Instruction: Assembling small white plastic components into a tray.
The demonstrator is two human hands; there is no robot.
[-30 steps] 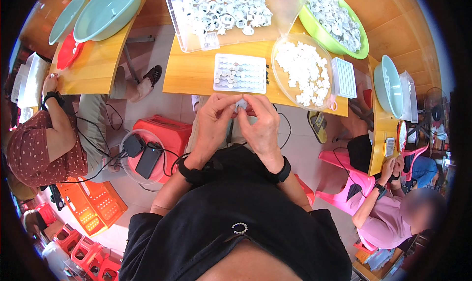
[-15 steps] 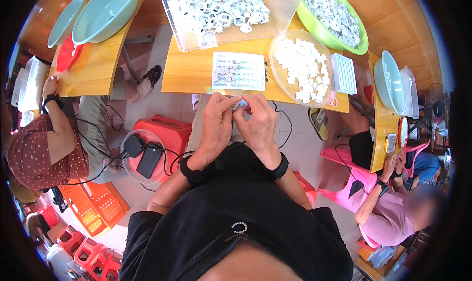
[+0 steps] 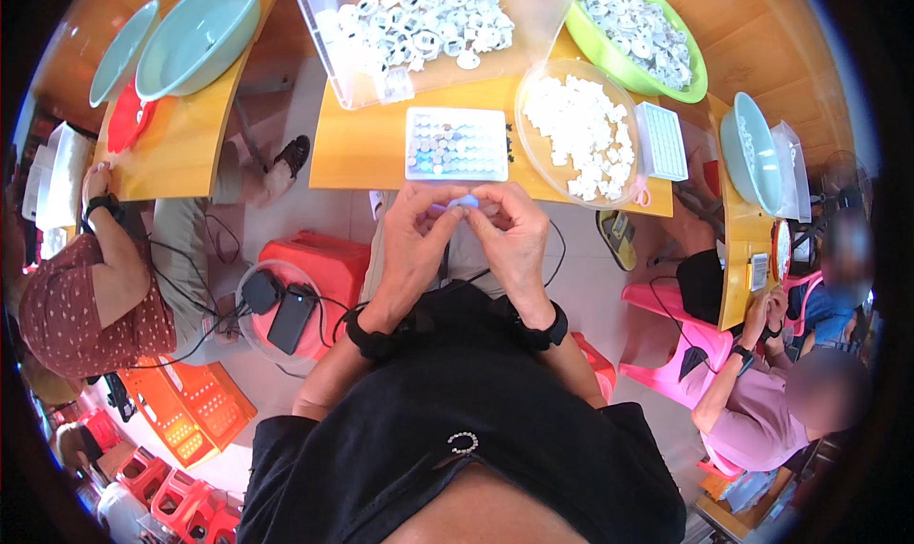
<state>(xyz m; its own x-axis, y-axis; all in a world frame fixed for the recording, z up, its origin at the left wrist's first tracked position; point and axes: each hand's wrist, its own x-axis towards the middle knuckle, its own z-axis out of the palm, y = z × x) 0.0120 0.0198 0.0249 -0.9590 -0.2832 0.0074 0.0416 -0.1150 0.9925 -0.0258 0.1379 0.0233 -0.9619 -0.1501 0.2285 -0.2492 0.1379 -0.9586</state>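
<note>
Pale bluish-white small part [image 3: 464, 202] sits pinched between both hands, just near of the desk [image 3: 367, 149] edge, below the white grid tray [image 3: 457, 143]. Left hand [image 3: 416, 244] and right hand [image 3: 511, 239] both have the grip closed on it, thumb and forefinger tips meeting at the piece; what exactly it is, too small to tell. To do this step well, judged from the pose: keep both pinches tight and close together, turn or press gently, keep the piece over the lap so a slip does not lose it. Tray is flat rigid plastic with rows of small cells, some filled. Clear round dish [image 3: 576, 130] to its right holds chunky white pieces, matte. Far clear box [image 3: 424, 25] holds white ring-shaped parts, glossy. Green bowl [image 3: 690, 78] far right, smooth plastic. Black wristbands on both wrists.
</note>
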